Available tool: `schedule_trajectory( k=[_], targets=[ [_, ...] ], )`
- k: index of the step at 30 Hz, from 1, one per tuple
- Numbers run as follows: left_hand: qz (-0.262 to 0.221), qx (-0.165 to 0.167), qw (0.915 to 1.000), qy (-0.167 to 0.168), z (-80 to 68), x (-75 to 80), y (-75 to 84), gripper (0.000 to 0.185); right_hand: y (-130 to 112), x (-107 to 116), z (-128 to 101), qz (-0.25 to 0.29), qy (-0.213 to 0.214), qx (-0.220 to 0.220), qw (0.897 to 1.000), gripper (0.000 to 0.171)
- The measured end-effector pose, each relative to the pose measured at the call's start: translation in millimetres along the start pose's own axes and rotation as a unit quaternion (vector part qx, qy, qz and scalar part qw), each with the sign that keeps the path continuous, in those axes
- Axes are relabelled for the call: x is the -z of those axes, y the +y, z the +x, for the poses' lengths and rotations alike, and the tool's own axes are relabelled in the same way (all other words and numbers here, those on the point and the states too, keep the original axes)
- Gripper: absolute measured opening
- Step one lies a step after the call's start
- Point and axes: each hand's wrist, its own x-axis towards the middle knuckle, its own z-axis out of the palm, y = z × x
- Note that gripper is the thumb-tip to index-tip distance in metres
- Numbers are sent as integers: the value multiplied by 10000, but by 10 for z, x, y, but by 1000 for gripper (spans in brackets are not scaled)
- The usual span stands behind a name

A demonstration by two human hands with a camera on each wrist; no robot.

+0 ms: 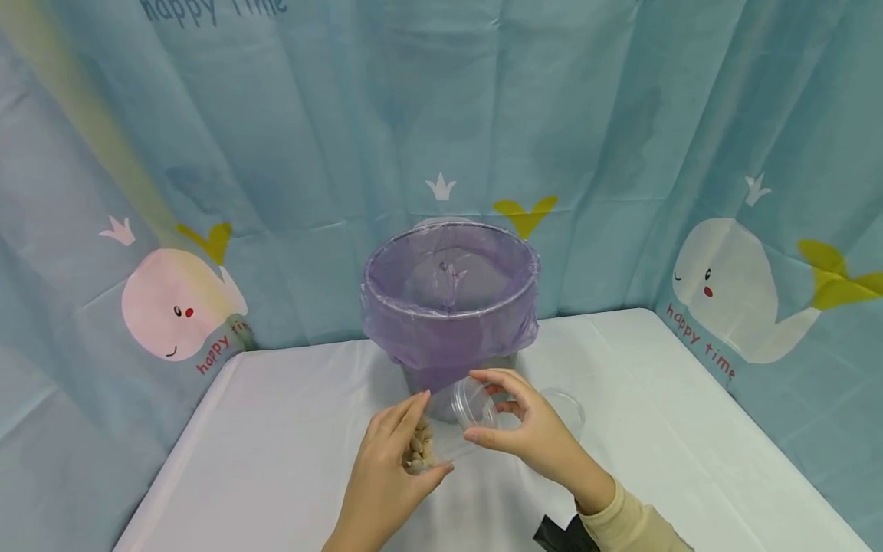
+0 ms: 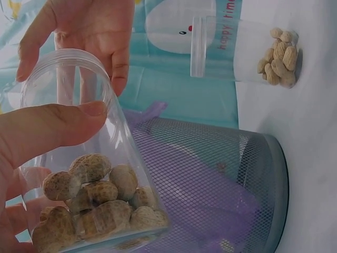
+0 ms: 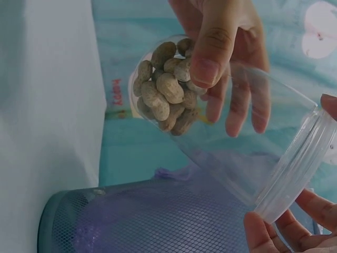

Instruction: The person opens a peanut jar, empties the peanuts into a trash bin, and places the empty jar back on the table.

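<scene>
1. Above the white-covered table [image 1: 290, 452], just in front of the grey mesh waste bin lined with a purple plastic bag [image 1: 450, 299], both hands hold one clear plastic jar of unshelled peanuts [image 1: 448, 429], tilted.
2. Left hand [image 1: 393, 468]: fingers and thumb curled round the jar's bottom end, where the peanuts [image 2: 95, 203] sit heaped; thumb pressed on the wall in the left wrist view.
3. Right hand [image 1: 531, 429]: fingertips and thumb pinching the jar's open threaded mouth [image 3: 297, 168], which points up toward the bin.
4. Clear round lid [image 1: 567, 406] lying flat on the table, just right of the right hand, near the bin's foot.
5. Left wrist view: a second clear jar holding some peanuts [image 2: 245, 50] lying on its side on the table, apart from the bin.
6. Backdrop: blue whale-print curtain [image 1: 621, 153].
</scene>
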Motion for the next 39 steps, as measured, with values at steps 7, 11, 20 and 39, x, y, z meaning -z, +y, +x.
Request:
schedule_trajectory(
  k=[7,11,20,39],
  targets=[
    [-38,17,10000,-13,-10,20,-7,103,-15,-11,-10,17,-49,122,9999,62],
    [-96,124,9999,-66,-27,27,-19,101,-13,-22,-17,33,-82,228,9997,62],
    [-158,183,9996,-114,-23,20,-19,100,-18,-36,-16,-110,-12,186,9998,71],
    [-204,292,9991,-248,-37,36,2,100,-41,-44,17,-160,-63,-619,9979,66]
  ],
)
